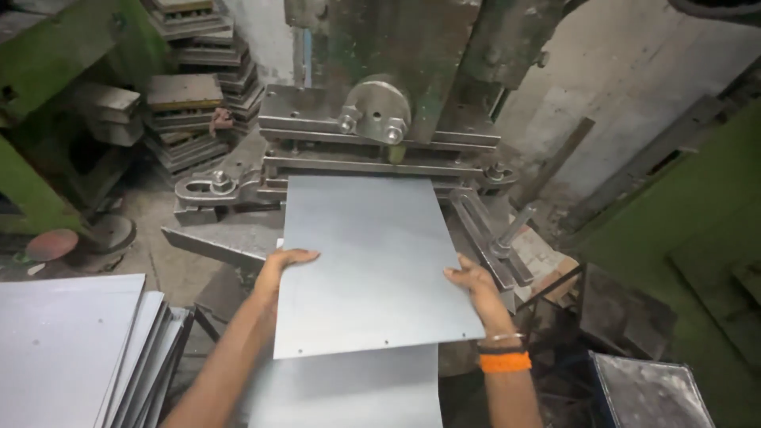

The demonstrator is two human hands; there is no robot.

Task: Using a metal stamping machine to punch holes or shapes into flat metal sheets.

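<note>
The left hand (283, 265) is gripping the left edge of a grey metal sheet (369, 261), thumb lying on top and fingers going under. The right hand (474, 283) is clamping the right edge the same way, thumb over the face; an orange band and thin bangles are sitting on that wrist. The sheet is lying flat on the bed of a press (380, 119), its long axis running away from the person, the far short edge pointing into the gap under the press head and sitting just at the die plates. The near short edge, with small holes along it, is overhanging a second sheet (357, 388) lying beneath. A stack of like sheets (71, 349) is leaning at lower left, well apart. Piled die blocks (190, 87) are standing behind, at upper left.
</note>
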